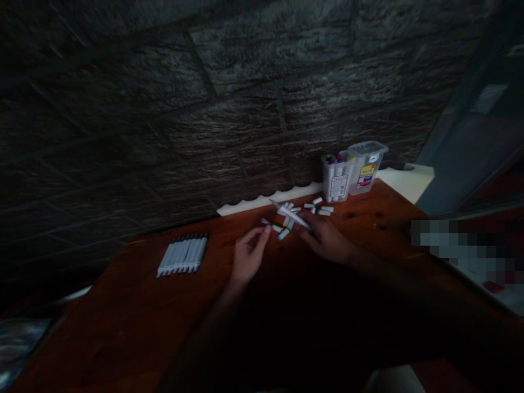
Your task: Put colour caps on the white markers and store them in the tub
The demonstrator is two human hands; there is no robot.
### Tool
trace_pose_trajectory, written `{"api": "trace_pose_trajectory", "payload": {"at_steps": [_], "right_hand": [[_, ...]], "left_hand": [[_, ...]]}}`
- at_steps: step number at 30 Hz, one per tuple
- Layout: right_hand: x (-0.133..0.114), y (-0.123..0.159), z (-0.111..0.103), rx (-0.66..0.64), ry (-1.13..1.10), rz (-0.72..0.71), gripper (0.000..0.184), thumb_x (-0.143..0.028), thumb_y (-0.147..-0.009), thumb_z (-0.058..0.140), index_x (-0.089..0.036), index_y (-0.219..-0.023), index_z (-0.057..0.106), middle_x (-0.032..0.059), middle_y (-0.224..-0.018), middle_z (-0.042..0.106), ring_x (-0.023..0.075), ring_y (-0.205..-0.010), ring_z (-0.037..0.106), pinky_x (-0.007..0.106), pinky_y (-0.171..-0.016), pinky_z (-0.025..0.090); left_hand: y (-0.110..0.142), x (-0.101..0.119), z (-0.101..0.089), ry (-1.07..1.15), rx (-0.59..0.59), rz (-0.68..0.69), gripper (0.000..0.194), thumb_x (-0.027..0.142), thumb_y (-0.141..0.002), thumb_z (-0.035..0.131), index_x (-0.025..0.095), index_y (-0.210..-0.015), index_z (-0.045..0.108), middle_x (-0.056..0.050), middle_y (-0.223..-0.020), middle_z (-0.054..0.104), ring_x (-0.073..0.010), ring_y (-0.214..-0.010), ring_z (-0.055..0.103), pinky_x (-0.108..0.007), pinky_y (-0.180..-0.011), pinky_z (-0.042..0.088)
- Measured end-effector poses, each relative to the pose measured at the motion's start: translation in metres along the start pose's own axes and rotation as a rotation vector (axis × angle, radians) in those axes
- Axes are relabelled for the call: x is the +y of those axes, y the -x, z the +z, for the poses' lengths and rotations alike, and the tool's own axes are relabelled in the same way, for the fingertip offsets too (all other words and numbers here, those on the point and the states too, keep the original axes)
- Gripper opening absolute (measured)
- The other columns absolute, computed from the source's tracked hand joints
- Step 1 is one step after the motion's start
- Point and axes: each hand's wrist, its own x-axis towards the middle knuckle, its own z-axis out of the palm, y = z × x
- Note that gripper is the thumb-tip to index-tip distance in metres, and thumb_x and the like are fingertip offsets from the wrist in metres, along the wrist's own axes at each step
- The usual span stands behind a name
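Note:
My right hand (323,234) grips a white marker (293,216), which slants up to the left with its narrow grey tip end bare. Close by on the left, my left hand (249,252) has thumb and forefinger pinched together. A small pale piece (265,221) shows at those fingertips, too small and dim to name. Several loose white marker caps (284,234) with coloured ends lie on the wooden table (229,234) beneath and behind the hands. More caps (324,212) are scattered just beyond my right hand.
A row of white markers (183,255) lies side by side on the left. Near the wall stand a clear box of markers (338,183) and another clear plastic box (367,169). A pale scalloped strip (262,203) runs along the dark block wall (245,120).

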Motion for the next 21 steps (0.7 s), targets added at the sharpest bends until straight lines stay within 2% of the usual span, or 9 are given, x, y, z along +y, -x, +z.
{"api": "trace_pose_trajectory", "payload": {"at_steps": [3, 5, 8, 13, 18, 21], "right_hand": [[0.000, -0.003, -0.006, 0.080, -0.051, 0.042, 0.028, -0.036, -0.097, 0.041, -0.020, -0.113, 0.057, 0.0056, -0.089, 0.068, 0.0180, -0.075, 0.062, 0.031, -0.071, 0.049], [0.000, -0.005, -0.009, 0.107, -0.083, 0.044, 0.030, -0.039, -0.098, 0.039, -0.020, -0.109, 0.060, 0.0048, -0.088, 0.067, 0.0176, -0.076, 0.061, 0.031, -0.071, 0.048], [0.001, -0.007, -0.010, 0.102, -0.097, 0.063, 0.032, -0.041, -0.097, 0.041, -0.020, -0.103, 0.063, 0.0052, -0.084, 0.068, 0.0175, -0.074, 0.061, 0.030, -0.069, 0.048], [0.001, -0.007, -0.009, 0.142, -0.173, 0.046, 0.030, -0.042, -0.094, 0.048, -0.021, -0.106, 0.066, 0.0041, -0.093, 0.071, 0.0175, -0.081, 0.062, 0.030, -0.073, 0.049], [0.002, -0.008, -0.011, 0.158, -0.122, 0.094, 0.034, -0.047, -0.092, 0.049, -0.021, -0.092, 0.071, 0.0028, -0.082, 0.071, 0.0163, -0.071, 0.061, 0.030, -0.067, 0.047], [0.002, -0.009, -0.014, 0.169, -0.045, 0.099, 0.040, -0.049, -0.092, 0.048, -0.018, -0.082, 0.071, 0.0023, -0.067, 0.065, 0.0144, -0.059, 0.054, 0.029, -0.058, 0.042]], "left_hand": [[-0.005, -0.002, -0.005, -0.002, 0.105, -0.045, 0.022, 0.039, -0.081, 0.067, 0.019, -0.080, 0.075, -0.003, -0.086, 0.074, -0.0200, -0.087, 0.065, -0.030, -0.088, 0.047], [-0.007, -0.004, -0.007, 0.000, 0.126, -0.048, 0.022, 0.039, -0.079, 0.069, 0.018, -0.077, 0.074, -0.003, -0.083, 0.073, -0.0196, -0.085, 0.064, -0.029, -0.085, 0.047], [-0.007, -0.008, -0.008, -0.048, 0.112, -0.024, 0.021, 0.039, -0.079, 0.068, 0.019, -0.077, 0.074, -0.002, -0.081, 0.073, -0.0189, -0.082, 0.064, -0.027, -0.081, 0.047], [-0.004, -0.016, -0.009, -0.221, 0.067, 0.060, 0.019, 0.038, -0.083, 0.065, 0.020, -0.082, 0.073, -0.001, -0.079, 0.071, -0.0164, -0.073, 0.061, -0.025, -0.071, 0.045], [-0.001, -0.018, -0.006, -0.267, 0.007, 0.107, 0.014, 0.034, -0.081, 0.067, 0.022, -0.084, 0.074, -0.001, -0.079, 0.071, -0.0161, -0.069, 0.060, -0.025, -0.068, 0.043], [0.000, -0.016, -0.003, -0.278, -0.023, 0.135, 0.011, 0.031, -0.080, 0.067, 0.024, -0.084, 0.074, -0.002, -0.085, 0.073, -0.0191, -0.079, 0.064, -0.027, -0.077, 0.045]]}}
